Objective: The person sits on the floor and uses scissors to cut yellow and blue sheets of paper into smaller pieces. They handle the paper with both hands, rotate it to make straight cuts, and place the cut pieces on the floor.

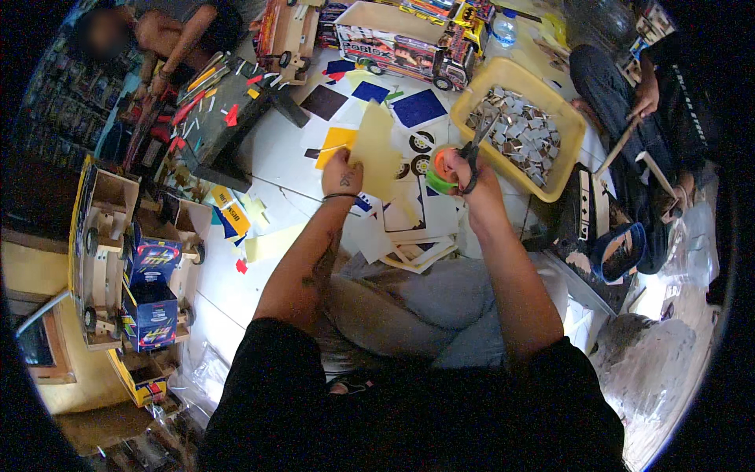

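My left hand [344, 175] pinches the lower edge of a pale yellow sheet [376, 141], raised over the papers on the floor. In my right hand [477, 182] are dark scissors [475, 149], blades pointing up and away, beside the sheet and not touching it. A round orange and green thing [443, 171], perhaps rolls of tape, sits against the fingers of that hand; how it is held is unclear. Beneath and around the hands lie a yellow-orange piece [336, 143], printed black wheel shapes [421, 141] and white paper cut-outs [417, 250].
A yellow basin [572, 161] of small pale pieces stands at right. Toy trucks stand ahead [393, 49] and at left [145, 291]. A dark low bench [224, 130] is at far left. Another person's hand [646, 96] holds a stick at right; someone else [177, 47] sits far left.
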Demonstrator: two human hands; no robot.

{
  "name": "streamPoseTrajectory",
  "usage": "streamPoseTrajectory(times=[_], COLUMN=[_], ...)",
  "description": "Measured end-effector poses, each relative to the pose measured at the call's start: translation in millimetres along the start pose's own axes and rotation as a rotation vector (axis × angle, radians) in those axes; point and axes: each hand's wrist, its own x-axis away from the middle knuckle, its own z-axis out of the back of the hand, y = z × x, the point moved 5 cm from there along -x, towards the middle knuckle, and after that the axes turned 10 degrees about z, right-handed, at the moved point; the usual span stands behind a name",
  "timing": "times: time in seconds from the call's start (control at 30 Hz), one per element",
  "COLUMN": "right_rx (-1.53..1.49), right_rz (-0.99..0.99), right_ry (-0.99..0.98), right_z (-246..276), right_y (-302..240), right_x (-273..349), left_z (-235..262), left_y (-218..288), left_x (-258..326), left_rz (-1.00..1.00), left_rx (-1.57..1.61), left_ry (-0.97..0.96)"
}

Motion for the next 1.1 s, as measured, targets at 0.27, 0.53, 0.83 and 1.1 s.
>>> streamPoseTrajectory(times=[0.27, 0.53, 0.83, 1.1], right_rx=[-0.661, -0.268, 0.332, 0.072], right_rz=[-0.141, 0.100, 0.276, 0.313], right_ry=[-0.109, -0.194, -0.526, -0.591], right_z=[-4, -10, 2, -2], right_y=[7, -7, -19, -36], right_x=[-15, -6, -8, 3], left_z=[137, 139, 85, 33], left_y=[100, 87, 1, 12], left_x=[110, 119, 48, 71], left_rz=[-0.775, -0.765, 0.011, -0.094], left_rx=[0.009, -0.107, 0.850, 0.399], left_ry=[0.710, 0.669, -0.191, -1.110])
